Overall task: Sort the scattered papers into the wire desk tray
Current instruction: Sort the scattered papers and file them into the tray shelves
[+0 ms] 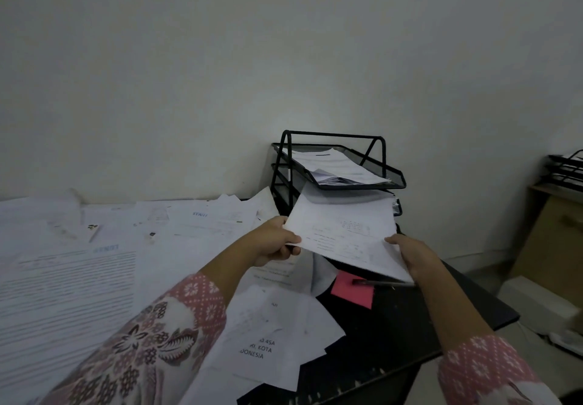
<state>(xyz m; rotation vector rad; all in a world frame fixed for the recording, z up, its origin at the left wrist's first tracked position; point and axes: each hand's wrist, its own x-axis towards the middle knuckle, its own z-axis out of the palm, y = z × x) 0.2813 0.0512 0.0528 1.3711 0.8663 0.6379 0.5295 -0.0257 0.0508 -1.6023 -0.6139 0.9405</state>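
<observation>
Paper (342, 234) gripped by left hand (274, 242) and right hand (413, 254) fingers, held before wire tray (339, 165); more papers (94, 272) spread on surface.

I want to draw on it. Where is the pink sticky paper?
In the head view, the pink square sticky note lies on the black desk right of centre, just below the held white paper sheet, under a dark pen.

note: pink sticky square (352, 290) on dark desk (394, 335)
pen: (383, 283) dark, lying across note's upper edge
far right: brown cabinet (550, 247), second black tray (566, 169) on top
</observation>
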